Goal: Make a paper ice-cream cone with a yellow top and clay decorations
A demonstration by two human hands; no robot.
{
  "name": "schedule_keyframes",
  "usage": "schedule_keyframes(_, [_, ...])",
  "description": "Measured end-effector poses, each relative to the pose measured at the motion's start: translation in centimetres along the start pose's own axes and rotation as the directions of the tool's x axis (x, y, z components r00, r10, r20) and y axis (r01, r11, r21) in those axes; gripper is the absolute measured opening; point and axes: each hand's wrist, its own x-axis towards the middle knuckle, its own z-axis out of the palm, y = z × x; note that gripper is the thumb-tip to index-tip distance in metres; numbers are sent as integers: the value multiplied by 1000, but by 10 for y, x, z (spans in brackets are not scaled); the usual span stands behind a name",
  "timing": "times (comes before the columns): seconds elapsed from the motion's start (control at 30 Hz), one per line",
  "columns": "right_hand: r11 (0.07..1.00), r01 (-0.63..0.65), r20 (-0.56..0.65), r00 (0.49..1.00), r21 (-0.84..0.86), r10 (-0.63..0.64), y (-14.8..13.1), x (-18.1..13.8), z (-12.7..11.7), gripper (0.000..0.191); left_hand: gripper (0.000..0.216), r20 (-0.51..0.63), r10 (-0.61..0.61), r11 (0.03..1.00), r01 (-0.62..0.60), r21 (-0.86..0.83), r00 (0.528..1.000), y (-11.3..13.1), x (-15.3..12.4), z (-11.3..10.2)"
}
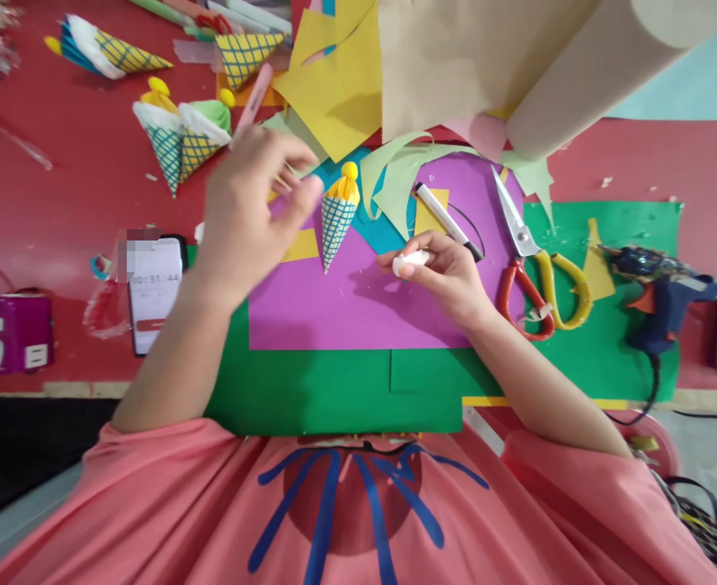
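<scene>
My right hand (447,280) is closed on a small white roll (412,262), pinched in the fingertips above the purple sheet (310,321). Whether the roll is paper or something soft, I cannot make out. My left hand (252,203) is raised over the left side of the sheet, slightly blurred, with its thumb apart from its bent fingers and nothing visible in them. Between the hands lies a paper ice-cream cone (337,219) with a blue grid pattern and a yellow top. A white marker (447,219) lies just beyond my right hand.
Scissors (522,244) with red and yellow handles and a glue gun (669,301) lie to the right. Finished paper cones (181,138) and a phone (156,292) are at the left. Yellow paper (340,106) and a large paper roll (578,81) occupy the back.
</scene>
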Motion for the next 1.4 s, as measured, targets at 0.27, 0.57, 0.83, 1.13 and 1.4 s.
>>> schedule_keyframes(0.27, [924,208,-6,975,-321,-222,3,-11,10,26,54,582,-81,383,564,-731,809,49,-46,56])
schedule_keyframes(0.57, [999,11,-68,998,50,-8,1,0,-5,15,37,576,-175,137,599,-789,799,26,-57,77])
schedule_keyframes(0.83, [933,-103,-71,988,346,135,-3,9,-5,16,36,566,-152,151,585,-797,810,28,-60,76])
schedule_keyframes(1.13, [937,-109,-42,991,331,130,-2,7,-4,18,34,567,-140,139,583,-800,812,28,-59,76])
schedule_keyframes(1.4, [962,-88,-10,996,257,94,1,7,-4,34,34,573,-147,183,591,-785,806,29,-58,75])
